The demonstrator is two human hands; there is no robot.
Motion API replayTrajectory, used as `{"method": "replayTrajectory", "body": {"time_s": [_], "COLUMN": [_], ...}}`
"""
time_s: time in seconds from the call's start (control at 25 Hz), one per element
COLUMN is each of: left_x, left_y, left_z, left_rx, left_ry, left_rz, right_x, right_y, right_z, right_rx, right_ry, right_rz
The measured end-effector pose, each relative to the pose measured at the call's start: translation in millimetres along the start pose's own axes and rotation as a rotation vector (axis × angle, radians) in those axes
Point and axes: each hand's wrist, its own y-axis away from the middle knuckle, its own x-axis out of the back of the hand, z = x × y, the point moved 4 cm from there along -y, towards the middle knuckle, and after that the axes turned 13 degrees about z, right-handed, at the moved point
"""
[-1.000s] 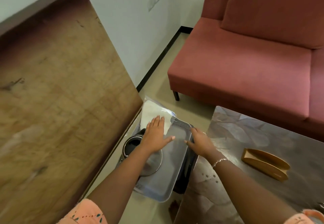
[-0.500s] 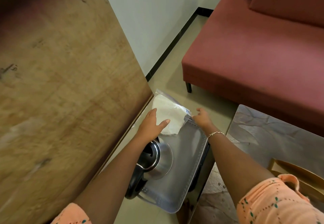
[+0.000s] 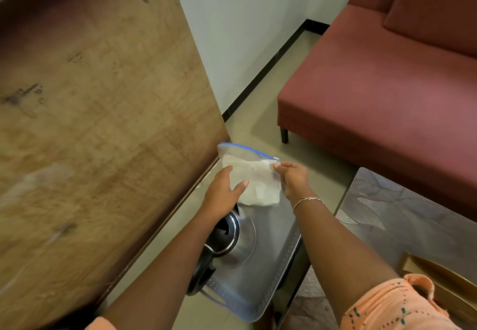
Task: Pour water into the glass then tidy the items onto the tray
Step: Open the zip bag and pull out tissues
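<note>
Head view: a silver tray [image 3: 268, 273] with a perforated raised rim sits low in the narrow gap between a large wooden desk [image 3: 98, 128] on the left and a grey marbled desk [image 3: 413, 226] on the right. What supports the tray is not visible. A steel kettle [image 3: 232, 239] with a black lid and handle stands on the left half of the tray, and its handle side reaches over the tray's left rim. The right half of the tray floor is bare. The left hand [image 3: 223, 191] is open, with the fingers spread flat against the near left side of a clear zip bag [image 3: 254, 174] with white contents. The right hand [image 3: 293, 176] is closed in a pinch on the bag's right edge, near the blue zip strip. The bag is at the far end of the tray and its lower edge overlaps the tray floor. Beyond the bag there is free floor up to a red sofa [image 3: 387, 92]. A golden holder [image 3: 444, 288] lies at the right lower corner on the marbled desk, well apart from the tray.
</note>
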Motion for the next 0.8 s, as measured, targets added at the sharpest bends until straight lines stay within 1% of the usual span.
{"method": "replayTrajectory", "body": {"time_s": [0.08,0.12,0.24,0.32,0.4,0.48,0.6,0.72,0.8], "left_x": [4.6,7.6,20.8,27.1,30.2,27.3,10.2,-10.4,-21.8], "left_y": [7.9,14.0,43.3,68.3,97.1,124.3,162.3,205.8,237.2], "left_z": [9.1,16.4,43.5,61.7,84.1,108.1,139.3,162.0,178.1], "left_rx": [-0.032,-0.058,-0.159,-0.229,-0.284,-0.343,-0.389,-0.403,-0.438], "left_ry": [-0.032,-0.019,0.092,0.166,0.222,0.219,0.175,0.165,0.223], "left_rz": [0.049,0.075,0.174,0.241,0.259,0.231,0.087,-0.051,-0.089], "right_x": [-1.6,0.2,17.8,40.6,74.9,113.7,174.5,233.7,272.6], "right_y": [22.5,36.2,87.8,119.4,150.3,179.2,215.0,240.7,253.0], "right_z": [-9.2,-15.6,-34.2,-38.6,-41.3,-43.8,-48.0,-47.2,-44.9], "right_rx": [0.087,0.177,0.535,0.738,0.850,0.917,1.025,1.071,1.078], "right_ry": [0.016,0.055,0.217,0.338,0.395,0.402,0.438,0.511,0.542], "right_rz": [-0.059,-0.073,-0.116,-0.100,-0.066,-0.058,-0.033,-0.012,-0.002]}}
